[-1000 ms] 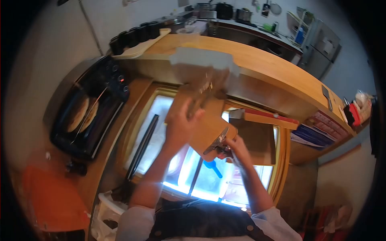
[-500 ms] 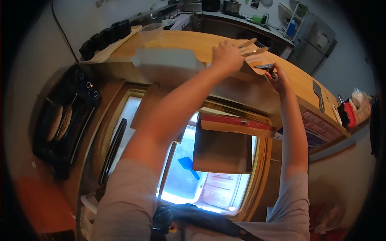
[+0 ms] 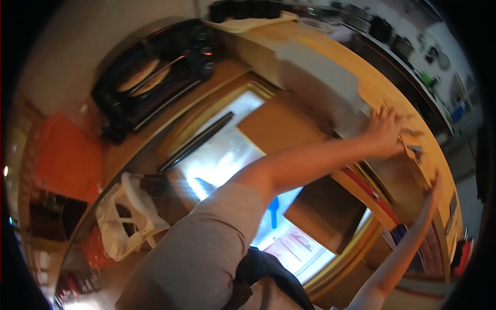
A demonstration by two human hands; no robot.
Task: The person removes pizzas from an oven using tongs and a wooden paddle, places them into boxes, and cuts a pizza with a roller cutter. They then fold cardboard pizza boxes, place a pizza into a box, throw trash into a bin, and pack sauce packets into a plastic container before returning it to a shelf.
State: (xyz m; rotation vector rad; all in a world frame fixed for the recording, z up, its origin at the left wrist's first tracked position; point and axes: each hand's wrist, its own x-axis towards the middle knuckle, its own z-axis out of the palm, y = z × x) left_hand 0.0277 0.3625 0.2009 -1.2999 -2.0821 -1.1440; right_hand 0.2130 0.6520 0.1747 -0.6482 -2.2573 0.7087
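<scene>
Counter [image 3: 435, 147], of pale wood, is reached over by 2 bare hands, well apart from each other; the left hand [image 3: 383, 133] is placed at the near edge with its fingers spread, and just beside it a slender brown object [image 3: 413, 133] is seen; whether that object is gripped or merely lies there cannot be told; a dark, scissors-like tool [image 3: 415, 150] is seen just below it in the view, near the left hand; the right hand [image 3: 435, 186] is placed farther along the edge, too blurred for its closure to be told, though nothing is made out in it.

The step in hand is judged to be the handling of small implements at the counter edge; for either to be lifted surely, a pinch on its nearer end would be called for; the slender brown object's long axis is set nearly level across the view, its visible tip pointed right, away from the left hand; the tool's axis seems slanted down to the right, its blade end too blurred to tell.
</scene>
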